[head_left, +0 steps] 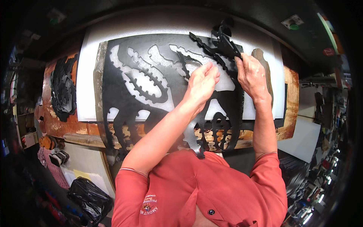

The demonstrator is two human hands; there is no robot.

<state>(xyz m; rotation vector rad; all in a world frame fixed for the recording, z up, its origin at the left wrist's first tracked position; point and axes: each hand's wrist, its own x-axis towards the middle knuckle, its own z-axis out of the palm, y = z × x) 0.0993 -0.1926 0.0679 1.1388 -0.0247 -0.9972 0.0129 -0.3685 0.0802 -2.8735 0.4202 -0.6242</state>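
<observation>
A large black sheet [115, 89], with several curved, notch-edged openings cut out of it, lies on a white board [87, 75]. Its lower part hangs over the near edge in narrow strips. My right hand [252, 75] is closed round black cut pieces [227, 44] with notched edges, raised above the sheet's far right corner. Over the sheet's middle right is my left hand [202, 85], its fingers curled and pressed together beside a thin notched black strip [185, 66]. Whatever its fingertips grip, if anything, is hidden.
Beneath the white board is a worn wooden board [290, 108]. A pile of black cut pieces [63, 89] sits at its left. Dark machinery with green buttons [294, 27] overhangs the far side. A black plastic bag [90, 198] stands at lower left.
</observation>
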